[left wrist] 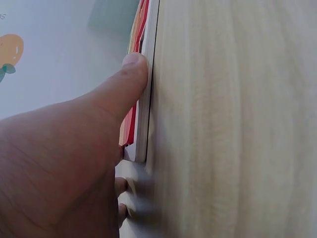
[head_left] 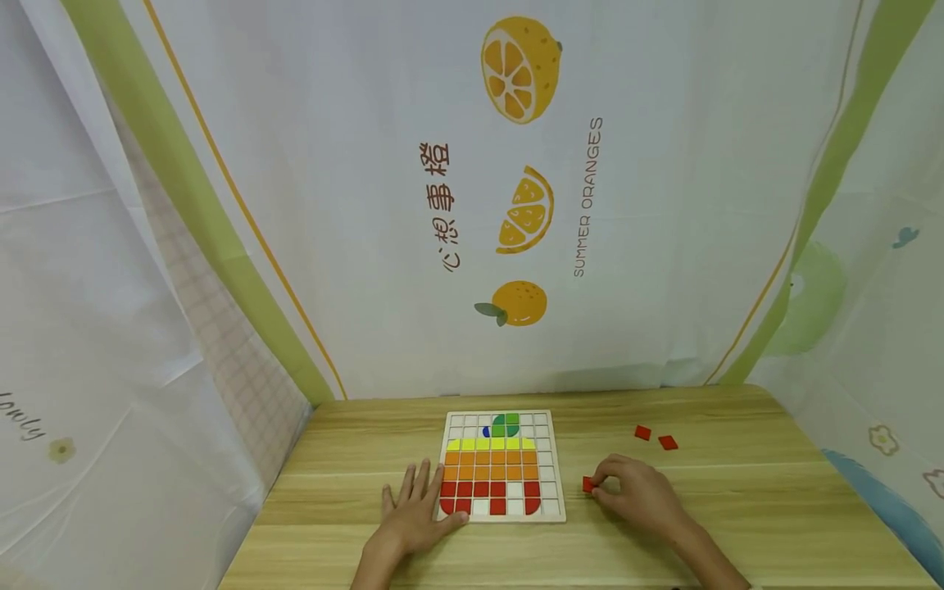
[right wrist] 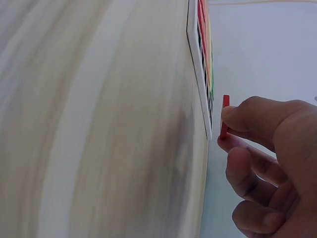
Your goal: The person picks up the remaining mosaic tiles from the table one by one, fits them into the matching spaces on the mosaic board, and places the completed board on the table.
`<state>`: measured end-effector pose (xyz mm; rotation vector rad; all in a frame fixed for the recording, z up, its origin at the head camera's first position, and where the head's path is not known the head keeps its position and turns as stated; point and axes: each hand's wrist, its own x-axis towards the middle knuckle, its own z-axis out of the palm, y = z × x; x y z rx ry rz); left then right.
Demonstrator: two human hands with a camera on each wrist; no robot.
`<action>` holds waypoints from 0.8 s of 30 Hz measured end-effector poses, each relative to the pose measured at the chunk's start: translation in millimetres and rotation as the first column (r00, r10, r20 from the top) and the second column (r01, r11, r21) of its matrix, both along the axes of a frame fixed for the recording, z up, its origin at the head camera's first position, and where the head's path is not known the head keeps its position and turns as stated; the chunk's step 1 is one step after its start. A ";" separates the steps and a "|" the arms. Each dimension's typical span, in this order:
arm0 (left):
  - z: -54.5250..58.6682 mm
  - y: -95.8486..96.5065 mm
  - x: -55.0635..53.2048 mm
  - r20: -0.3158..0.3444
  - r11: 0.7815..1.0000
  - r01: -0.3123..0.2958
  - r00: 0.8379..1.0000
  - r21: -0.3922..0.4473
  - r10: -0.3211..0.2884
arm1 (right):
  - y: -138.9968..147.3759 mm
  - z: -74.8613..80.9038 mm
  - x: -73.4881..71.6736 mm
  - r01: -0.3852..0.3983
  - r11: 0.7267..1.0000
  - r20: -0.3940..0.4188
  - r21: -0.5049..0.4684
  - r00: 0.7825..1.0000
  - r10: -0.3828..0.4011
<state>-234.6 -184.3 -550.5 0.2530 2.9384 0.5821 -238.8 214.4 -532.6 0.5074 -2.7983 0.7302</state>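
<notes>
The white curtain [head_left: 634, 328] reads "SUMMER ORANGES" and "心想事橙" beside printed oranges; "lowly" shows at far left, partly cut off. On the wood-grain table [head_left: 332, 459] lies a white-framed grid board [head_left: 550, 489], its cells holding green, blue, yellow, orange and red pieces, with three white cells among the red. The left hand [head_left: 413, 516], fingers spread, touches the board's left side, thumb on its near edge. The right hand [head_left: 636, 492] pinches a thin red tile [right wrist: 225, 109] right of the board; two loose red tiles [head_left: 642, 433] lie beyond.
</notes>
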 end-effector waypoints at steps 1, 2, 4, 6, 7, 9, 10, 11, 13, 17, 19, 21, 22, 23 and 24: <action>3.7 0.6 0.5 0.012 1.000 0.002 1.000 -0.007 -0.002 | -2.8 0.0 -0.2 -0.004 1.000 0.006 -0.004 1.000 0.004; 5.6 0.9 0.6 0.024 1.000 0.000 1.000 -0.007 0.000 | -5.6 0.0 -0.4 -0.010 1.000 0.011 -0.009 1.000 0.010; 3.3 0.2 0.1 0.024 1.000 0.001 1.000 -0.003 -0.001 | -11.5 0.0 -1.3 -0.016 1.000 0.017 -0.011 1.000 0.016; 0.9 -0.9 -0.4 0.019 1.000 0.007 1.000 0.007 -0.007 | -17.5 0.0 -2.4 -0.025 1.000 0.011 -0.013 1.000 0.026; -2.9 -2.0 -1.6 0.011 1.000 0.011 1.000 0.013 -0.012 | -20.3 -0.1 -3.2 -0.034 0.999 0.007 -0.015 0.999 0.034; -7.1 -3.6 -2.4 -0.001 1.000 0.021 1.000 0.018 -0.021 | -26.8 0.6 -4.8 -0.038 0.999 0.007 -0.014 0.999 0.039; -8.1 -4.0 -2.5 -0.003 0.999 0.026 1.000 0.018 -0.026 | -30.2 0.9 -5.7 -0.040 0.999 0.007 -0.014 0.999 0.040; -7.3 -4.2 -1.8 -0.009 0.999 0.030 1.000 0.021 -0.030 | -33.8 1.7 -6.4 -0.042 0.999 0.010 -0.015 0.999 0.042; -5.3 -4.0 -1.3 -0.001 0.999 0.031 1.000 0.028 -0.031 | -40.7 4.0 -7.4 -0.049 0.999 0.016 -0.013 0.999 0.049; 4.2 -2.3 1.1 0.026 0.999 0.024 0.999 0.027 -0.025 | -53.5 7.6 -9.8 -0.069 0.998 0.018 -0.013 0.997 0.069; 9.9 -1.2 2.5 0.044 1.000 0.019 0.999 0.016 -0.019 | -58.6 8.5 -11.1 -0.088 0.996 0.009 -0.009 0.996 0.088; 14.3 -0.4 3.7 0.056 1.000 0.016 0.998 0.007 -0.016 | -63.0 9.2 -12.6 -0.107 0.994 0.005 -0.012 0.994 0.107; 14.0 -0.4 3.3 0.060 1.000 0.014 0.998 0.006 -0.014 | -64.8 9.2 -13.5 -0.118 0.993 0.000 -0.012 0.993 0.118; 12.8 -0.7 2.8 0.065 1.000 0.013 0.998 0.003 -0.013 | -66.6 9.6 -14.4 -0.129 0.992 -0.003 -0.010 0.992 0.129; 10.7 -1.2 1.9 0.064 1.000 0.011 0.998 0.001 -0.011 | -68.3 9.8 -15.2 -0.138 0.990 -0.007 -0.003 0.990 0.138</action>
